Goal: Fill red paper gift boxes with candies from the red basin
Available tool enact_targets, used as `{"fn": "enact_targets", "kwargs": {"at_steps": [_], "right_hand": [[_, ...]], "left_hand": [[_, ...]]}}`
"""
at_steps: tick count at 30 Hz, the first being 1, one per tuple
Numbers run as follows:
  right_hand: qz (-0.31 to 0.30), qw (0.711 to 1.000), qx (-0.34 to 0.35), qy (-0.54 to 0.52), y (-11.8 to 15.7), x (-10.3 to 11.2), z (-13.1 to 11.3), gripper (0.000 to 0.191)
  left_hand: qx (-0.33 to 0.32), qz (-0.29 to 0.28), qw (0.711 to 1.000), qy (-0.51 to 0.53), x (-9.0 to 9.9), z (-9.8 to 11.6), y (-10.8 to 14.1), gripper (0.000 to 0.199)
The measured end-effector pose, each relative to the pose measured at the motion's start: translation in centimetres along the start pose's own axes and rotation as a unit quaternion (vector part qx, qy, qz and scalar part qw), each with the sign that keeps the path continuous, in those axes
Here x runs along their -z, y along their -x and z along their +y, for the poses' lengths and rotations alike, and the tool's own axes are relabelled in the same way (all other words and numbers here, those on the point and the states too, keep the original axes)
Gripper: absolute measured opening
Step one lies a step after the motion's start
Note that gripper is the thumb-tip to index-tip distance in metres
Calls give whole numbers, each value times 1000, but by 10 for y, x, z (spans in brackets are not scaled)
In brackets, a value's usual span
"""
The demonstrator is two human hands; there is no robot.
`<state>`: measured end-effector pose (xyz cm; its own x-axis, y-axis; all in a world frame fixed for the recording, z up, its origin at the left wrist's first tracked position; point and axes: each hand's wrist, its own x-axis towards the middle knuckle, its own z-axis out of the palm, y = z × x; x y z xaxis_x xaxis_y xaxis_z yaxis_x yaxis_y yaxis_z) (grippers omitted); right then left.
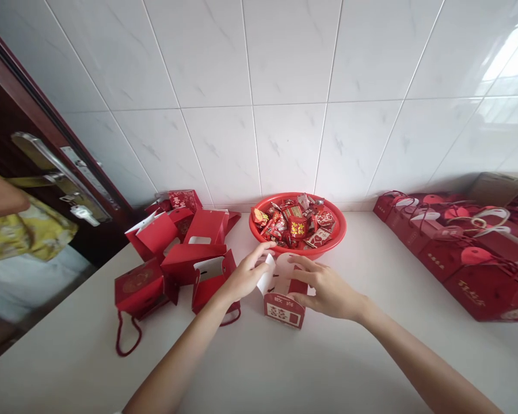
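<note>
From the head view: here we are at the white worktop (349, 368), and front and centre sits a small double-happiness gift box (284, 313), upright, top flaps open, just in front of the red plastic basket (341, 227) full of wrapped sweets (299, 227); the left hand (246, 278) is in at the white flap (265, 280), fingers touching it, though whether they pinch it I can't tell; over comes the right hand (328, 287) on the opposite side, thumb apart from the fingers at the box's edge, and whether it's clamped there I can't tell either; off to the left, a jumble of red cartons (207, 227); away right, rows of corded red gift boxes (466, 282).
</note>
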<state>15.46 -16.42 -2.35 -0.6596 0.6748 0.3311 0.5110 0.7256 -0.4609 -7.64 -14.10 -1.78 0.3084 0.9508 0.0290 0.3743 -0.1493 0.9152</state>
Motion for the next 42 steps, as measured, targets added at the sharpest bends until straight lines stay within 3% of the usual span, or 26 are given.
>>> {"fn": "enact_targets", "kwargs": {"at_steps": [2,5,10,15,20,24,28,31,33,37,42], "right_hand": [[-11,1000,-2,-28,6,3,1,23],[24,995,-23,-91,15,5,3,30],[65,977,-95,-180,32,5,8,37],[6,959,-145,-242,50,-1,12,41],[5,958,-136,-251,57,-1,14,49],[74,971,-113,-196,36,37,22,41],[169,966,-187,-54,-18,73,49,24],[121,920,-364,80,-64,71,75,14],[133,894,-421,80,-86,59,90,17],[184,892,-413,22,-98,43,110,17],[280,891,-340,-113,-80,47,121,18]], "left_hand": [[-17,-8,1000,4,5,-5,-2,44],[-19,-19,999,-16,5,-12,-3,34],[24,-1,998,-50,-4,-19,-1,45],[39,-63,996,-51,-4,-23,4,63],[69,-113,989,-69,-1,-28,2,76],[61,-84,992,-77,3,-15,3,71],[11,8,993,-115,12,13,-4,53],[-24,56,990,-125,16,29,-15,44],[-35,59,991,-113,14,35,-25,38],[-45,64,995,-60,6,33,-43,29],[-55,81,995,21,-3,24,-69,30]]}}
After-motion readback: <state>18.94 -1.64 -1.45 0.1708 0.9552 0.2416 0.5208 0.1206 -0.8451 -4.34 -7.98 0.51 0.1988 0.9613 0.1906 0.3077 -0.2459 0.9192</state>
